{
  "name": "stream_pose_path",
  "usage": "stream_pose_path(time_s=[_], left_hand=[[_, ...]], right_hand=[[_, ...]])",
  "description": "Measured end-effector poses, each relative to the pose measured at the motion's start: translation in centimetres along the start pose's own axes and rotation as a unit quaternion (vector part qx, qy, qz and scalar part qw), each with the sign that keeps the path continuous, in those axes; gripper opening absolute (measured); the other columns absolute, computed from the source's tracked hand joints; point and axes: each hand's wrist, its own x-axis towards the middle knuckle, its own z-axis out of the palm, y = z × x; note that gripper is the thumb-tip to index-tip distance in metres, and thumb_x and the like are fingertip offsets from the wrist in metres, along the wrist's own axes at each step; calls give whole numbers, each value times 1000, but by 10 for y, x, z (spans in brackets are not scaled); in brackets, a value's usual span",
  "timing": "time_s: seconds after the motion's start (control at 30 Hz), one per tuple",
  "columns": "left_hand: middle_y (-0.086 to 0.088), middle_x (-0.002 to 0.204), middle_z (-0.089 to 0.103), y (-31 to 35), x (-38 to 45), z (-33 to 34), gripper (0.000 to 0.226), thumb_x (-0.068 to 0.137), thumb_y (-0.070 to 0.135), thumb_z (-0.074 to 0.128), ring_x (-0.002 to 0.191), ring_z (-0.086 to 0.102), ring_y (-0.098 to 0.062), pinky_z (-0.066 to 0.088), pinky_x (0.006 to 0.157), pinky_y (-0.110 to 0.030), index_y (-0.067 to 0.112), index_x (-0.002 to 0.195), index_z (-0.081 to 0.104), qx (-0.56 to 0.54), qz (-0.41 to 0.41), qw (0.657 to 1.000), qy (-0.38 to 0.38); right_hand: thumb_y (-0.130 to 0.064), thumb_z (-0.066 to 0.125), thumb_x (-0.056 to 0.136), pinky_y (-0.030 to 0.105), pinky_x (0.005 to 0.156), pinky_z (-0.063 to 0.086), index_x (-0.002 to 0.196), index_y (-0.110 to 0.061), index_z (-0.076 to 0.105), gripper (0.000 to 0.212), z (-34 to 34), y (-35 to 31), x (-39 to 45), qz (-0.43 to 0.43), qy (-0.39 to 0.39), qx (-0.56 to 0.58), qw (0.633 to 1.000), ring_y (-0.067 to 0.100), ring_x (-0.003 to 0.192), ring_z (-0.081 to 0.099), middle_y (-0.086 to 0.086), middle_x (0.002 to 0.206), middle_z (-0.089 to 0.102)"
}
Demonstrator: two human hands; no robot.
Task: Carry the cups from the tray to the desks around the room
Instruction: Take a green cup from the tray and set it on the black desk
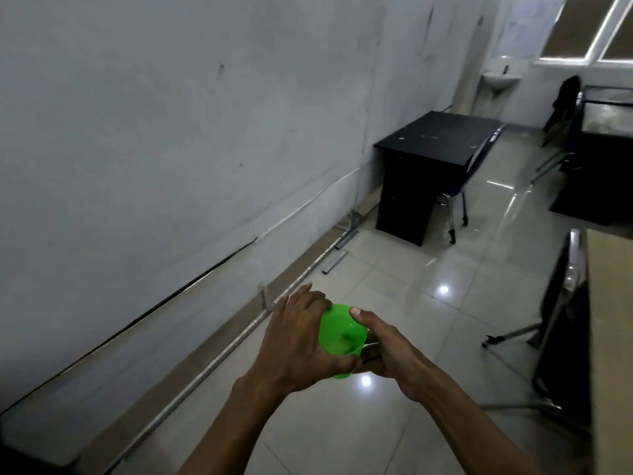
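A bright green plastic cup (340,332) is held in front of me above the tiled floor, its mouth turned toward me. My left hand (301,337) wraps its left side and my right hand (383,347) grips its right side, thumb on the rim. The cup's base is partly hidden by my fingers. A black desk (435,138) stands against the wall ahead and to the right. No tray is in sight.
A grey wall (171,132) runs along my left with a metal rail at its foot. A blue chair (459,197) is tucked by the black desk. More desks (606,125) and a chair stand at right; a sink (500,77) hangs at the far wall.
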Motion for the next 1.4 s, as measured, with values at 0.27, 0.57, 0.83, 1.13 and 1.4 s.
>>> stream_pose_path(time_s=[0.27, 0.57, 0.83, 1.13, 1.4], left_hand=[[5, 139, 49, 30, 108, 56, 93, 53, 72, 69, 140, 27, -13, 24, 116, -40, 19, 129, 53, -17, 59, 996, -66], [4, 134, 52, 26, 272, 108, 91, 53, 69, 73, 139, 31, -15, 26, 113, -36, 19, 127, 54, -50, 142, 983, -108], [1, 133, 53, 39, 421, 134, 90, 56, 63, 77, 127, 41, -17, 31, 105, -31, 16, 129, 53, -82, 223, 961, -138], [-1, 150, 36, 79, 571, 202, 92, 60, 58, 79, 142, 23, -16, 28, 113, -38, 18, 136, 46, -97, 253, 946, -180], [-1, 159, 22, 135, 722, 275, 93, 65, 58, 76, 147, 7, -13, 18, 118, -49, 22, 142, 39, -96, 248, 945, -193]], right_hand=[[-73, 58, 66, 26, 64, 48, 98, -28, 74, 57, -95, -7, 42, 26, 71, -1, 997, 24, 79, 76, -3, 86, 77], [-74, 57, 67, 31, 70, 45, 105, -27, 72, 62, -181, -48, 139, 16, 161, 32, 986, 26, 82, 75, 2, 99, 75], [-80, 60, 56, 21, 57, 50, 109, -23, 70, 79, -259, -101, 217, 8, 229, 64, 971, 23, 80, 76, 0, 93, 77], [-80, 64, 52, 20, 47, 42, 97, -16, 71, 79, -378, -127, 310, 1, 295, 106, 950, 21, 64, 74, -1, 69, 76], [-80, 62, 51, 26, 58, 43, 96, -14, 70, 80, -528, -163, 399, 3, 300, 126, 945, 14, 53, 70, -1, 67, 76]])
